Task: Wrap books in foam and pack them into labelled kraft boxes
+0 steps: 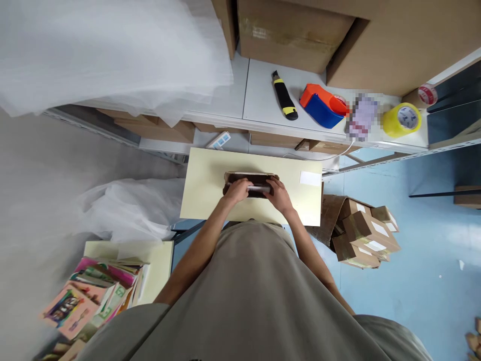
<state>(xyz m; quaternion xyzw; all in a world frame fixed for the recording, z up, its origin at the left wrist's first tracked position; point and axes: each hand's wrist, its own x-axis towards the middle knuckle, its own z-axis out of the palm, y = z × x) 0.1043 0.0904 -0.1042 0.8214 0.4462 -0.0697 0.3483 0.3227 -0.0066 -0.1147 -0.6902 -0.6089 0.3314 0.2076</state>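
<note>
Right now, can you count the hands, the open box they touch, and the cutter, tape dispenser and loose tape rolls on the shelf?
Hands: 2, left hand and right hand
Open box: 1
Cutter: 1
Tape dispenser: 1
Loose tape rolls: 2, yellow roll and brown roll
Total: 7

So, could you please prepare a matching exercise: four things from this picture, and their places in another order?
1. black-and-yellow utility knife
2. brown open cardboard box
3. white rectangular paper label
4. yellow cylindrical tape roll

A. between the left hand and the right hand
B. near the right end of the grey-white shelf
C. just left of the orange-and-blue tape dispenser
D. on the right part of the pale yellow tabletop

Pairs: 1-C, 2-A, 3-D, 4-B
</note>
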